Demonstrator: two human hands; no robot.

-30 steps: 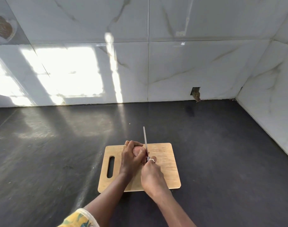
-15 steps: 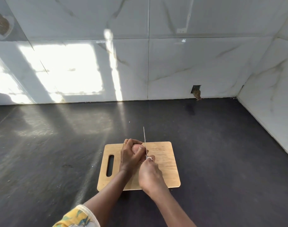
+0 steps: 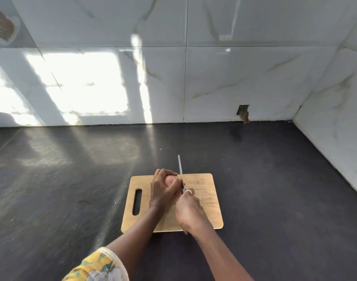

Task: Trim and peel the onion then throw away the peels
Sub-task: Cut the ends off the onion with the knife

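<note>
One wide-angle view, worn on the person's head, looks forward and down onto the dark grey stone worktop [image 3: 275, 189], facing the white marble-tiled wall [image 3: 234, 78]; the pale wooden cutting board [image 3: 205, 191] lies near, low-centre.

Board [image 3: 204, 201]: pale wood, smooth, matt. My knife [image 3: 179, 165]: bare metal blade, bright. Onion [image 3: 169, 180]: dull pinkish skin. Surface [image 3: 72, 179]: dark, matt, faintly grainy. Wall tiles [image 3: 244, 78]: glossy, marble-veined, mirroring sunlight. My sleeve [image 3: 100, 266]: printed cloth.
</note>
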